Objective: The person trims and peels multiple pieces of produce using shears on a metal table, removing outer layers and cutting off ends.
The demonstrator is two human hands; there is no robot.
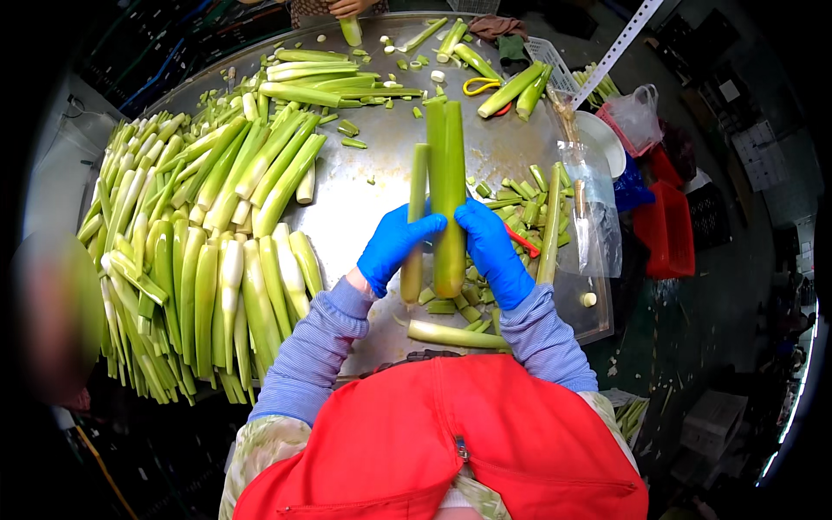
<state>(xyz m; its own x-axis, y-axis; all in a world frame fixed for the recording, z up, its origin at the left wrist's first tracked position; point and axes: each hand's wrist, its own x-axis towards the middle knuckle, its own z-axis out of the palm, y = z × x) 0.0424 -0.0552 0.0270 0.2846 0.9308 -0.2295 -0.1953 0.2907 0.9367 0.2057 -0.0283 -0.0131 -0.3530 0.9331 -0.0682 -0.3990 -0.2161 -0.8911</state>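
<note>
Both my hands wear blue gloves and are raised over the metal table [364, 162]. A slim green vegetable stalk [416, 182] is held upright in my left hand [395, 244], whose thumb reaches across to a thicker stalk. My right hand [495, 250] grips that thick green stalk [448, 175] from its right side. Beneath and beside the right hand lie cut green pieces [530, 211] and a red handle [524, 242], its other end hidden. A pale stalk [455, 334] lies crosswise near my body, and another long stalk [551, 227] rests right of the hand.
A large pile of stalks [214, 260] covers the table's left side. More stalks [312, 78] lie at the back, near a yellow handle [480, 85]. Someone's hand [350, 8] holds a stalk across the table. Clear plastic [595, 214] hangs at the right edge; a red crate [663, 227] stands beyond.
</note>
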